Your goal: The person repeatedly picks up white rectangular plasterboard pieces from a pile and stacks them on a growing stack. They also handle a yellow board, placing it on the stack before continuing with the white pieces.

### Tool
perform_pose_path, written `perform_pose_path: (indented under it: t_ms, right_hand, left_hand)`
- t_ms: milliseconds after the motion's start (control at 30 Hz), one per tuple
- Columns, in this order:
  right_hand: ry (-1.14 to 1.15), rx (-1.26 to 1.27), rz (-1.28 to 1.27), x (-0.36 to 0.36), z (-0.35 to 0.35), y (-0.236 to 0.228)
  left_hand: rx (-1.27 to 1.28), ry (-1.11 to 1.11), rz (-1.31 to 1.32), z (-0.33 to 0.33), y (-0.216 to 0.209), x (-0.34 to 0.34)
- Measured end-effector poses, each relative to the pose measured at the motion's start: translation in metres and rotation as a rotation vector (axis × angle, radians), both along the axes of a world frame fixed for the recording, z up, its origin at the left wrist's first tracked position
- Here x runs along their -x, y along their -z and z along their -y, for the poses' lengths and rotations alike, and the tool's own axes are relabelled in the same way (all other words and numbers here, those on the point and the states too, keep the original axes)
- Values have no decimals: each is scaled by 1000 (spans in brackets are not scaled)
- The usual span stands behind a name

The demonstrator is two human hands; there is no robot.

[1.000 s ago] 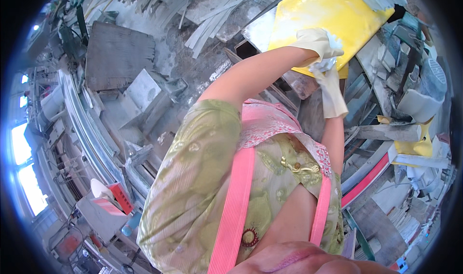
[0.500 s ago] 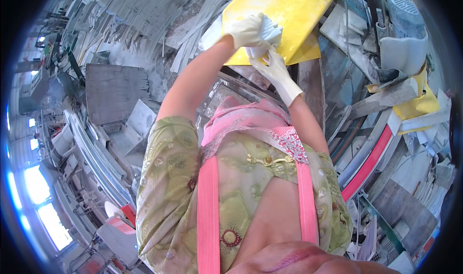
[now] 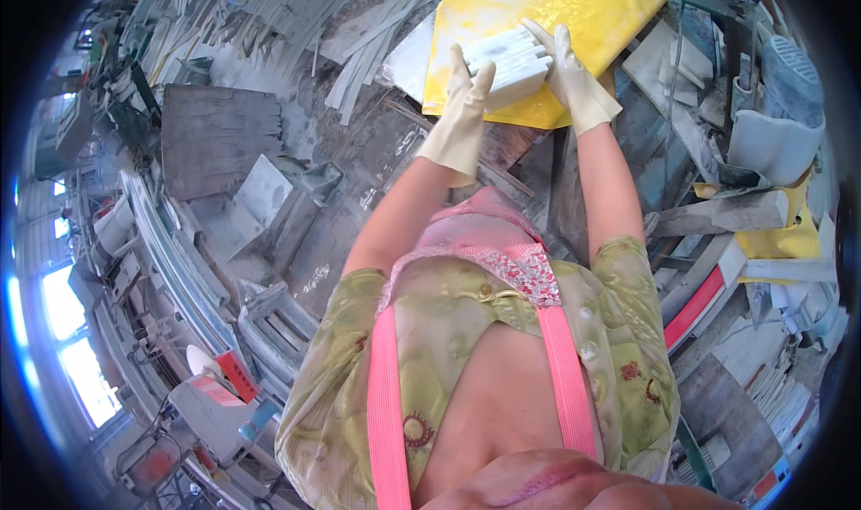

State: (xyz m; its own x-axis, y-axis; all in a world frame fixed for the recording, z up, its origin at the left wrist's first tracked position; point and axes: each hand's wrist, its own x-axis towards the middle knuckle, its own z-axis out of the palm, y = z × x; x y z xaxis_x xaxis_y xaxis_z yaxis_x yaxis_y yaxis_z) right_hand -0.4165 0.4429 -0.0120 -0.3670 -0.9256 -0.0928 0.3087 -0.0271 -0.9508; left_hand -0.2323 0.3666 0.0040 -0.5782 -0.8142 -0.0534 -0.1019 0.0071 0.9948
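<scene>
The stack of pale strips (image 3: pixel 511 69) is between the person's two gloved hands, over the near part of a yellow sheet (image 3: pixel 583 6); whether it rests on the sheet or is lifted clear cannot be told. Its ridged top suggests several narrow pieces laid side by side, probably stone or ceramic: stiff, fairly heavy for its size, apt to chip at the corners, and likely to slide apart if squeezed unevenly. The two ends look the best place to take hold, with even inward pressure and support from below.

The left hand (image 3: pixel 462 106) has its fingers partly open around the left end, thumb apart; the right hand (image 3: pixel 574 81) lies along the right end, fingers stretched out rather than curled. Together they hold the stack. Their cream gloves should help if the pieces are slick.

The sheet looks smooth and shiny, with whitish smears, perhaps wet and slippery. Long thin strips (image 3: pixel 368 75) lie to its left, and beyond them a dark grey board (image 3: pixel 220 142). To the right are a weathered beam (image 3: pixel 722 216) and a blue-grey ribbed housing (image 3: pixel 791 75). Bright windows (image 3: pixel 67 304) light the cluttered workshop from the far left.
</scene>
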Motion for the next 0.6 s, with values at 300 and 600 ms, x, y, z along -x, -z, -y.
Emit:
perform_pose_path:
  t_ms: [300,600]
  right_hand:
    - [180,15,-8,2,5,8]
    - [155,-14,71,-9,4,9]
  left_hand:
    - [20,-157,71,3,47,26]
    - [-107,-136,-180,-5,37,23]
